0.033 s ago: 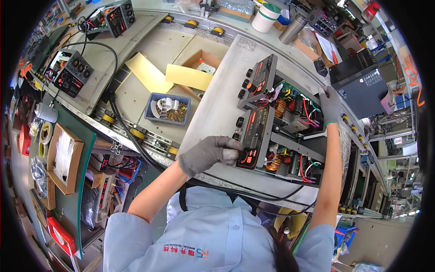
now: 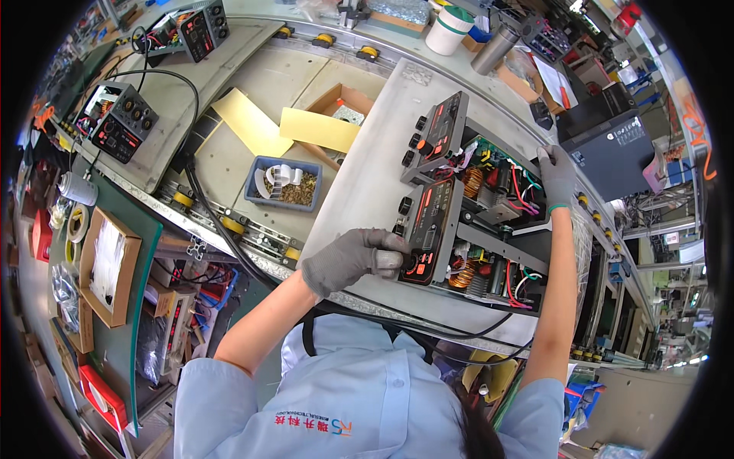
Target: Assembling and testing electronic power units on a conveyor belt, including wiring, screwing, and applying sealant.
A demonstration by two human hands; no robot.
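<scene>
Two open-sided electronic power units with black front panels lie side by side on the pale board. My left hand [image 2: 359,260], in a grey glove, has its fingers closed at a knob [image 2: 417,268] on the front panel of the near unit [image 2: 432,226]; the fingertips partly cover it. My right hand [image 2: 556,176], also gloved, is curled at the rear edge of the far unit [image 2: 489,176]. Copper coils, circuit boards and red, white and green wires show inside both housings. An orange knob [image 2: 424,147] stands out on the far unit's panel.
A blue-grey tray [image 2: 283,200] of small brass-coloured parts and white rings sits left of the pale board [image 2: 359,183]. Yellow sheets [image 2: 317,130] lie beyond it. More units [image 2: 118,122] stand at far left. Black cables [image 2: 206,199] cross the bench. Rollers [image 2: 325,40] line the rails.
</scene>
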